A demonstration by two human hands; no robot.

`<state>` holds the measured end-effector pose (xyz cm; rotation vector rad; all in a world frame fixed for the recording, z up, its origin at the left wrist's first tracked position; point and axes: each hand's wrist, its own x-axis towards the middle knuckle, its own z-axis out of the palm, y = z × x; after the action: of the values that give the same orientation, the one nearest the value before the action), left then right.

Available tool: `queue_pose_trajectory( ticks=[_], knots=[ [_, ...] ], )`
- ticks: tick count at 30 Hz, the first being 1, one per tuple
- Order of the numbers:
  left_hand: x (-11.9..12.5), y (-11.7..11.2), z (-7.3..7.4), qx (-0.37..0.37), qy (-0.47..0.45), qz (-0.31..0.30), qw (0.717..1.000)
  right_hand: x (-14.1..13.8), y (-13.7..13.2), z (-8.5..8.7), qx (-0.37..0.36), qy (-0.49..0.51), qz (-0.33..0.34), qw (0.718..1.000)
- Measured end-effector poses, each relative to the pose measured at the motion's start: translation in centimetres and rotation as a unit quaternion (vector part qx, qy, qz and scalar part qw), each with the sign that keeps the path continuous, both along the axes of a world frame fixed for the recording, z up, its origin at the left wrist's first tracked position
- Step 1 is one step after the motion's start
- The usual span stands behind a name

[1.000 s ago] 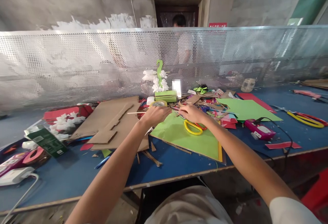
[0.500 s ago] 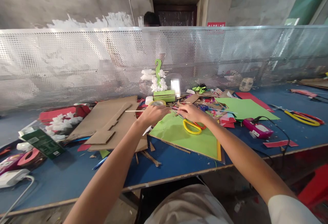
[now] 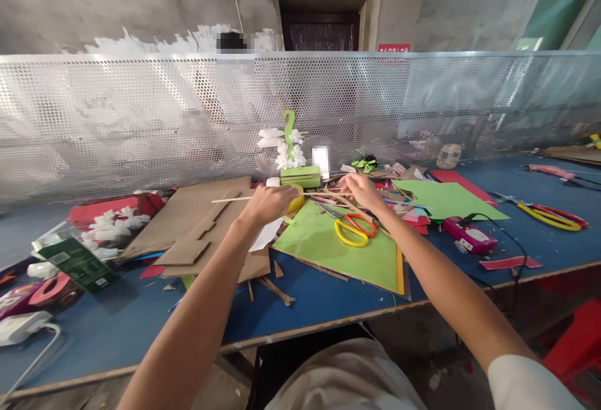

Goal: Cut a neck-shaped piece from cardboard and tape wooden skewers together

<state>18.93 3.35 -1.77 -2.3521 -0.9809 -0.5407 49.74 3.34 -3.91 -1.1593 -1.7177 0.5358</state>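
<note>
- Left hand: grip was closed around the stick.
- Stick: thin, pale; stretched sideways above the tabletop, its left end over cardboard.
- Right hand: fingers were partly curled near the stick's right end; whether they held it could not be told.
- Scissors: lay on a green sheet.
- Tape: sat behind the left fingers.
</note>
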Motion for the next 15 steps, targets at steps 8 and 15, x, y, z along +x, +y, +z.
queue_pose_trajectory(
  ticks=[8,15],
  knots=[
    [-1.6,-0.3,0.9,0.009,-0.089,0.082,0.993,0.3,-1.3,0.4,-0.084,-0.259,-0.019,0.962],
    [-0.9,-0.3,0.3,-0.011,-0.074,0.081,0.994,-4.5,-4.0,-0.4,-0.045,-0.491,-0.034,0.87]
  ],
)
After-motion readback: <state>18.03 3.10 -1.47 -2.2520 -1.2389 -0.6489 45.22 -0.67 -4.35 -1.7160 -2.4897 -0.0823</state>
